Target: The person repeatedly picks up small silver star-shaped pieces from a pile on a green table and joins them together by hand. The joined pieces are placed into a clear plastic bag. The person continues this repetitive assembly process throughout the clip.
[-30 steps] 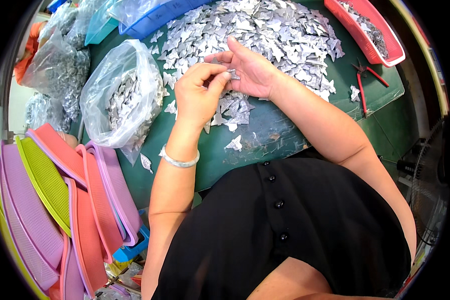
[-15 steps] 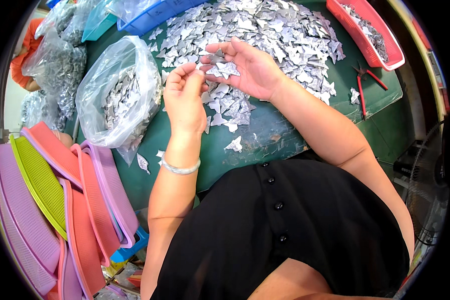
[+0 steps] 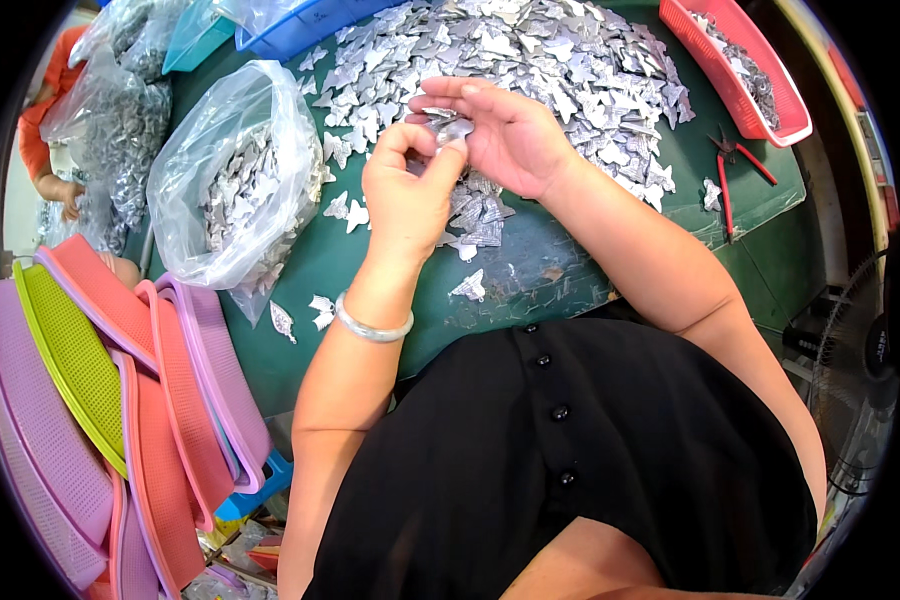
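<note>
My left hand [image 3: 410, 195] is closed, thumb and finger pinching a silver butterfly-shaped metal piece [image 3: 455, 131] right at my right palm. My right hand [image 3: 518, 138] is turned palm up with the fingers curled, cradling one or more such pieces; the left fingers partly hide them. Beyond both hands spreads a large pile of the same metal pieces [image 3: 590, 90] on the green table [image 3: 560, 275]. A smaller heap [image 3: 485, 215] lies just under my hands. To the left, an open clear plastic bag [image 3: 185, 215] holds many more pieces.
Red-handled pliers [image 3: 726, 190] lie at the right, near a pink basket [image 3: 795, 125] of metal parts. Stacked colourful plastic baskets [image 3: 65, 360] stand at the lower left. A blue bin [image 3: 320, 25] sits at the back. Another person's hand [image 3: 70, 195] shows beside filled bags [image 3: 120, 140].
My left hand has moved right, to my right palm, and now pinches a piece there. My right hand has barely shifted. At the far left, the other person's hand has come into view.
</note>
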`<control>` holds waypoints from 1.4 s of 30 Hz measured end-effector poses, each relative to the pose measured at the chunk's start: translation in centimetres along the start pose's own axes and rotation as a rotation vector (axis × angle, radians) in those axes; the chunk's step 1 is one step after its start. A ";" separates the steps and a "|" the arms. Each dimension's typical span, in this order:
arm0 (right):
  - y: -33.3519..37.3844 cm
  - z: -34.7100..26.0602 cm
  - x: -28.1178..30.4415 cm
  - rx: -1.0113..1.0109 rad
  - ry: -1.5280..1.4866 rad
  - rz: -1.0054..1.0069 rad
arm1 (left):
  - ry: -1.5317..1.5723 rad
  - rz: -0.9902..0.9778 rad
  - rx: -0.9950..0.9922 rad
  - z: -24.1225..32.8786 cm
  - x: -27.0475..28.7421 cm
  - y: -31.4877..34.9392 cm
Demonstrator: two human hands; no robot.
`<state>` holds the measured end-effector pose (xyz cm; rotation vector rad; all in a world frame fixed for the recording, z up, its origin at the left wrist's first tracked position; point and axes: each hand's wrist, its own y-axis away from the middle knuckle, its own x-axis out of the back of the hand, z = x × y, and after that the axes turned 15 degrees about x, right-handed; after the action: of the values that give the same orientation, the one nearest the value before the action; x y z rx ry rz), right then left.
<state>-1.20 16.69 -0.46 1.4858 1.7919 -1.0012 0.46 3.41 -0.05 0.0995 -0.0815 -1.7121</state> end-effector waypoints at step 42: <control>1.0 0.4 -1.0 0.447 0.961 -0.421 | 0.526 -0.091 0.473 1.2 0.5 0.7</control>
<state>-0.07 15.85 0.00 2.1496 2.7681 -0.9971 0.96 2.77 1.19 0.9086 -0.0886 -1.6766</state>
